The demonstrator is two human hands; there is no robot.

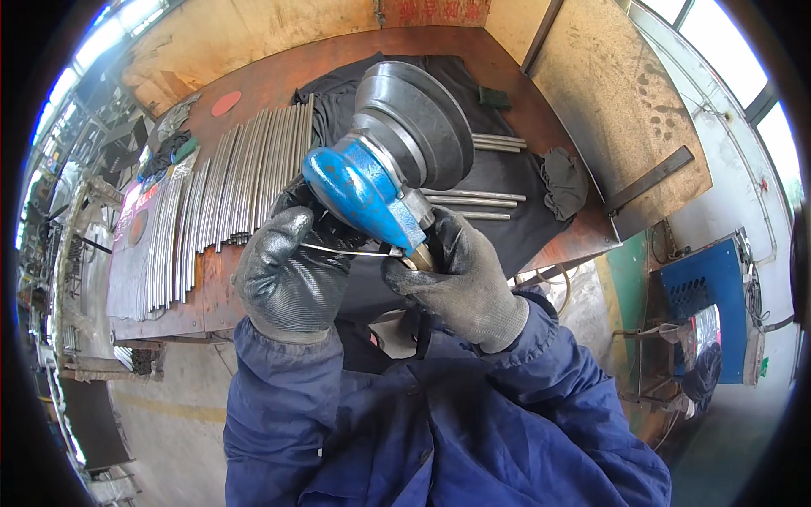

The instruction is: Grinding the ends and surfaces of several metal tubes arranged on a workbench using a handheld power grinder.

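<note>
A blue air sander [359, 186] with a wide black round pad [422, 127] is held up above the near part of the table, its pad facing away to the upper right. My left hand [296, 270], in a grey glove with a black coated palm, is closed at the sander's left side; its fingertips are partly hidden behind the tool. My right hand [465, 279], gloved alike, grips the handle end, thumb and fingers bent around it. A thin metal strip [346, 251] runs between the hands under the blue body.
Many metal tubes [245, 169] lie side by side on the brown table [338, 46], left. Several more tubes [477, 200] rest on black cloth [507, 169] at right, near a crumpled dark rag [562, 182]. Boards [617, 101] wall the table; a blue panel [705, 296] stands right.
</note>
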